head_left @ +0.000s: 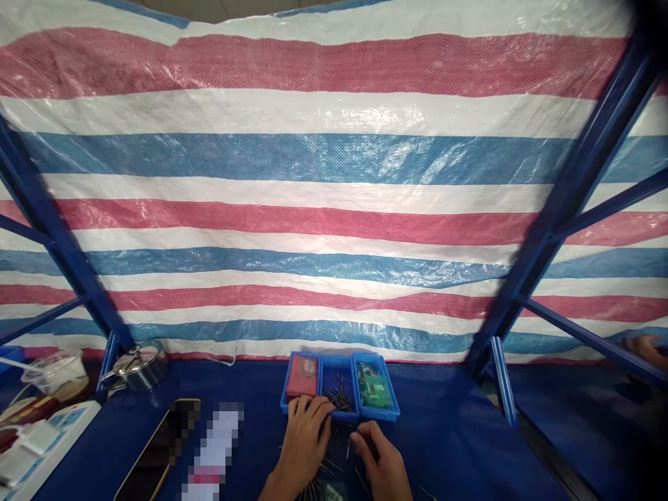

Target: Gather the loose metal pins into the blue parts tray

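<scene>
My left hand (307, 433) rests palm down at the front of the blue bins, its fingers stretched towards the rim of the left bin (284, 390). Between thumb and forefinger, my right hand (385, 460) pinches a thin metal rod (348, 449). Dark thin metal rods (340, 396) lie in the middle bin. A red packet (303, 374) fills the left bin, and green packets (374, 385) lie in the right one. More thin rods (309, 490) are scattered on the blue tabletop under and between my hands, beside a small clear bag (332, 491).
On the left are a phone (156, 452), a pixelated pale strip (213, 452), a metal pot (138, 365), a power strip (62, 445) and a clear plastic container (57, 369). Blue frame posts (543, 236) flank a striped sheet (323, 160). Another person's hand (647, 348) shows far right.
</scene>
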The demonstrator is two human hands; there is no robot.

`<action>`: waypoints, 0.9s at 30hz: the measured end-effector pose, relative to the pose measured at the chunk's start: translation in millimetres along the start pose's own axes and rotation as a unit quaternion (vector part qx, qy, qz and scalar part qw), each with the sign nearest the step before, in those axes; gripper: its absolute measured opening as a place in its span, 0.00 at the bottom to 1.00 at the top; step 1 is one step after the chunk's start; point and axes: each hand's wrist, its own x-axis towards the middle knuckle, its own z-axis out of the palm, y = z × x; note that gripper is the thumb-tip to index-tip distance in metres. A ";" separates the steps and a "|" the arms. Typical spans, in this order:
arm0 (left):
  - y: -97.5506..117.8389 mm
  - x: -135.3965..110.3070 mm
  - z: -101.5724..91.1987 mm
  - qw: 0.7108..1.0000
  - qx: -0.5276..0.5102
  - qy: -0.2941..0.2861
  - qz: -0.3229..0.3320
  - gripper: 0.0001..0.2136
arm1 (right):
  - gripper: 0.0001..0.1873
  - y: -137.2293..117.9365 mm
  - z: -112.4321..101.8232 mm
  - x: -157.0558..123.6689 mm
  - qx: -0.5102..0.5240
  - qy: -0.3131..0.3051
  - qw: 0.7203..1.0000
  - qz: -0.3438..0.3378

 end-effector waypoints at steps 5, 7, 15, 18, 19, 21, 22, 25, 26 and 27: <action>3.3 0.9 -4.2 1.000 0.001 0.004 0.002 0.14 | 0.28 -8.6 -2.9 0.7 0.012 -0.014 1.000 0.004; 4.3 1.1 -5.1 1.000 0.002 0.010 0.000 0.13 | 0.28 -10.3 -3.1 0.6 0.013 -0.015 1.000 0.009; -0.2 -0.3 1.3 1.000 0.006 0.015 0.001 0.14 | 0.29 -1.9 -1.0 1.3 0.018 -0.045 0.999 0.022; -1.2 -0.3 1.9 1.000 0.005 0.010 0.004 0.14 | 0.28 1.4 -0.2 1.6 0.018 -0.053 0.998 0.025; -0.9 -0.2 1.4 1.000 0.004 0.008 0.004 0.14 | 0.28 1.8 -0.1 1.4 0.018 -0.054 0.998 0.026; -0.2 0.0 0.1 1.000 0.003 0.007 0.003 0.14 | 0.28 1.9 -0.4 1.1 0.017 -0.054 0.998 0.027; 0.1 0.1 -0.4 1.000 0.004 0.006 0.004 0.14 | 0.28 1.7 -0.7 1.1 0.015 -0.053 0.998 0.027; 0.1 0.0 -0.6 1.000 0.005 0.007 0.004 0.13 | 0.28 1.1 -1.4 1.4 0.013 -0.041 0.999 0.024; -0.3 0.0 -0.1 1.000 0.004 0.007 0.004 0.13 | 0.28 1.2 -1.5 1.5 0.015 -0.038 0.999 0.022; -0.7 -0.1 0.5 1.000 0.003 0.008 0.005 0.13 | 0.28 1.4 -1.4 1.5 0.019 -0.037 0.999 0.020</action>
